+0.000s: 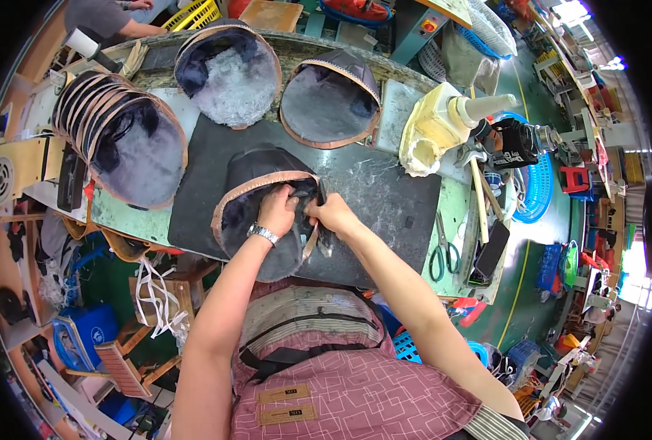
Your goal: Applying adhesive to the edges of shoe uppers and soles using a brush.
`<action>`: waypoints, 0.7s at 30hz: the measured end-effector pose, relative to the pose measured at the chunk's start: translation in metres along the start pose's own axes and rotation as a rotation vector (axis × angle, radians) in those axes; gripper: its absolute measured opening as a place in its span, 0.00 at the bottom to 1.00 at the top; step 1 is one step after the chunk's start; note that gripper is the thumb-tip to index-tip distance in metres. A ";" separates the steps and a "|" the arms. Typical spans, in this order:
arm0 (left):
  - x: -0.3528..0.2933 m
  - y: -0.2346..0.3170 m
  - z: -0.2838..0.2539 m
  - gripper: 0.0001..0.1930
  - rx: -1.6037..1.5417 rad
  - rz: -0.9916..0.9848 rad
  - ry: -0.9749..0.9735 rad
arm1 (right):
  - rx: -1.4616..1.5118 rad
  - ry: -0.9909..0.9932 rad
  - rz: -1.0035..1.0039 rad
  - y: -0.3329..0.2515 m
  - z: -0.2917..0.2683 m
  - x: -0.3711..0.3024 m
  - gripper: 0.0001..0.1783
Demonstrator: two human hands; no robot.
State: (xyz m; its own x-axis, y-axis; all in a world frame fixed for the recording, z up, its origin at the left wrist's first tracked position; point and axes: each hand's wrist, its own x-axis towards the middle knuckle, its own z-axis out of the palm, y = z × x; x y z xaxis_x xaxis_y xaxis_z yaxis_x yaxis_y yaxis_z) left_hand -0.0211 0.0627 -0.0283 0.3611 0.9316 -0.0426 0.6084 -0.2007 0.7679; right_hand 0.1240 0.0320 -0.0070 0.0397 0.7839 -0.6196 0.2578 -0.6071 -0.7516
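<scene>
Head view: two hands (277, 210) grip one hat (240, 214), two hats (232, 82) beyond

Tan-edged black cap (267, 160), maroon apron (377, 381) with pale lines, black mat (381, 198)

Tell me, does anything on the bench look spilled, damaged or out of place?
Mainly the cream container on the right: lumpy crust clings around its opening, as if something had dried there. The black mat also has pale scuffs, possibly just wear. I can't make out damage on the fur-lined piece being handled.
</scene>
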 end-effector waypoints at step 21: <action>0.016 0.007 0.008 0.09 0.516 0.596 -0.019 | 0.396 0.493 -0.461 0.008 -0.181 -0.094 0.08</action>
State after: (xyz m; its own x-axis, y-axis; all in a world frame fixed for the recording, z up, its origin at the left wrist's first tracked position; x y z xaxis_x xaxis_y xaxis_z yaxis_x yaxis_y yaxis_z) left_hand -0.0052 0.0742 -0.0288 0.7389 0.6181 0.2681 0.5578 -0.7844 0.2711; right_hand 0.2965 -0.0230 0.0862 0.4606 0.8791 -0.1228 -0.0071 -0.1347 -0.9909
